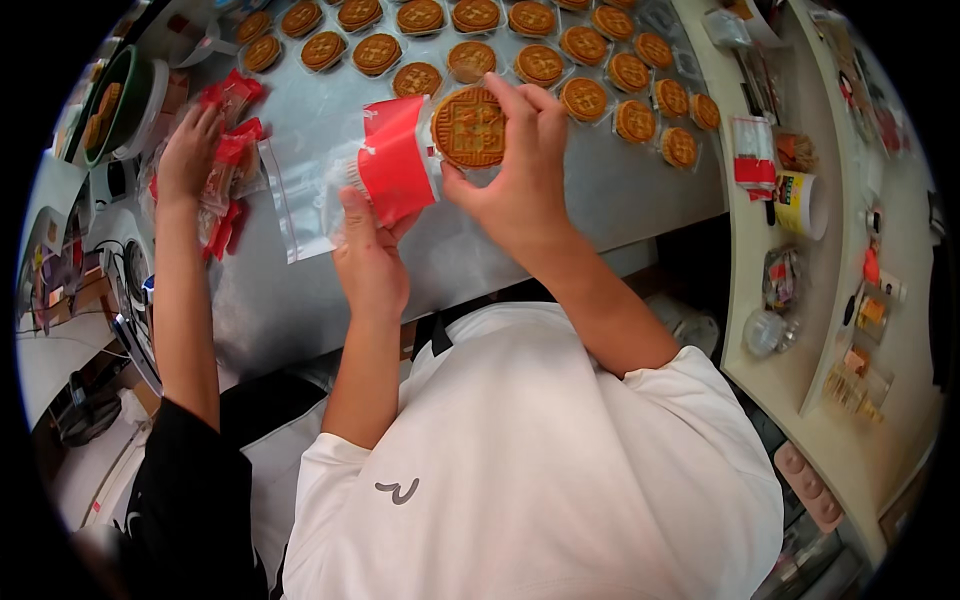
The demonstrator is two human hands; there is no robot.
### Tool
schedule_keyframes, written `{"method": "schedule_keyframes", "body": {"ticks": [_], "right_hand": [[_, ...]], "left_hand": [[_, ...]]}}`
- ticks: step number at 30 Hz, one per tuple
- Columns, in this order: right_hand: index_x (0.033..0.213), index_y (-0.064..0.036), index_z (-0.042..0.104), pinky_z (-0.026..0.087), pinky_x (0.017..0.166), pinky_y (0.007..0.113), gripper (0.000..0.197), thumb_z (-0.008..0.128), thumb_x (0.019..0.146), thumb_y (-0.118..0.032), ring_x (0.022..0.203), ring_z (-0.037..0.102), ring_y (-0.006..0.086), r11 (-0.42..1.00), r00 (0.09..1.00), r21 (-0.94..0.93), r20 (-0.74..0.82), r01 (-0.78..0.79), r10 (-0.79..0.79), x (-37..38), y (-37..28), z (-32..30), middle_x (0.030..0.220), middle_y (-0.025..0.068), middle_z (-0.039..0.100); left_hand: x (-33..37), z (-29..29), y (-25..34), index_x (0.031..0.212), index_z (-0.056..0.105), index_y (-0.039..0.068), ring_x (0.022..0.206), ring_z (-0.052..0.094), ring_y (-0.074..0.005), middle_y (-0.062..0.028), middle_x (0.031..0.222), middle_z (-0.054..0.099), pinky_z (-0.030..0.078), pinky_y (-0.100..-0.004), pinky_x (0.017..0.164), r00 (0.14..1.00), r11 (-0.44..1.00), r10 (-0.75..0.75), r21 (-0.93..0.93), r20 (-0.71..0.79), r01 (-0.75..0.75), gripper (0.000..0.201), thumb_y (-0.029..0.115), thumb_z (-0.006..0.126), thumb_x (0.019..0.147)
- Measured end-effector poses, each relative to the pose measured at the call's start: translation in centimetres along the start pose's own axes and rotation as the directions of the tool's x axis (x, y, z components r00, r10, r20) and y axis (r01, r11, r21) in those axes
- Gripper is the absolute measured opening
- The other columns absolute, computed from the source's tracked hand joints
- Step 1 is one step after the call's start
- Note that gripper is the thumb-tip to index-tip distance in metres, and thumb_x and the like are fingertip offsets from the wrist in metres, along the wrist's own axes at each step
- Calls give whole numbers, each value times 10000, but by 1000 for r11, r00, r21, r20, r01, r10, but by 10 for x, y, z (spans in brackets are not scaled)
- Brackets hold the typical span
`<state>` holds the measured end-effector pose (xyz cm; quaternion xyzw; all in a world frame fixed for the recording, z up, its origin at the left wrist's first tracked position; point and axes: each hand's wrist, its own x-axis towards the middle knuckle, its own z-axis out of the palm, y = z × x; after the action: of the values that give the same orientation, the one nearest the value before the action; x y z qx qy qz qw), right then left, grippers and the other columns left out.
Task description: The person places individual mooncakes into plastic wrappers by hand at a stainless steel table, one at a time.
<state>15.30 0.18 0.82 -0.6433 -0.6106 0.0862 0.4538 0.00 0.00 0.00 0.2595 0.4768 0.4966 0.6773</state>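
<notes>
My left hand grips a clear plastic bag with a broad red band, its mouth turned to the right. In my right hand is a round golden-brown mooncake with a pressed pattern on top, pinched between thumb and fingers. The mooncake's left edge meets the bag's mouth; whether part of it is inside I cannot tell. Both hands are raised over the metal table.
Several mooncakes in clear trays cover the table's far side. At left, a co-worker's hand rests on a pile of red-and-clear bags. A green bowl stands beyond it. Shelves with small goods line the right.
</notes>
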Motion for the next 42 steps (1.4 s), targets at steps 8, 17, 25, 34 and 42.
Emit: {"method": "schedule_keyframes", "body": {"ticks": [8,17,25,34,42], "right_hand": [[1351,-48,298,407,933,394,912,776,574,-79,1115,393,333,963,953,268,294,-13,-69,-29,-21,2,1288,194,298],[1401,-28,212,401,956,400,990,783,601,-145,1169,389,365,980,945,185,326,-69,5,-30,-12,16,1349,214,276],[1401,-42,241,387,937,384,946,762,623,-179,1088,420,335,958,874,264,485,-114,-30,-20,-8,8,1265,174,360],[1373,-57,307,415,929,383,804,714,680,-80,1161,440,361,943,828,284,560,-175,-15,-51,-5,-20,1321,192,374],[1362,-93,348,401,953,371,666,664,780,-165,1132,499,341,883,757,316,650,-346,64,-86,26,-1,1207,180,534]], "left_hand": [[2,1,5,1255,444,32,1047,572,-202,-78,1195,559,445,-314,899,996,1000,-20,-1,89,20,477,402,397,957],[-1,-22,-6,1283,410,25,1009,585,-202,-92,1198,547,493,-322,813,970,973,-144,208,194,103,482,370,431,947],[0,-27,-5,1257,450,16,1111,496,-188,-97,1214,510,414,-339,934,969,988,-35,156,245,-4,445,237,570,891],[-11,-36,-28,1202,480,29,1030,574,-197,-84,1110,586,509,-330,802,920,898,-368,-205,134,389,362,244,508,912],[-52,-26,-71,1358,331,106,1161,499,-276,-117,1302,467,480,-441,898,927,930,-356,-56,115,364,576,341,562,885]]}}
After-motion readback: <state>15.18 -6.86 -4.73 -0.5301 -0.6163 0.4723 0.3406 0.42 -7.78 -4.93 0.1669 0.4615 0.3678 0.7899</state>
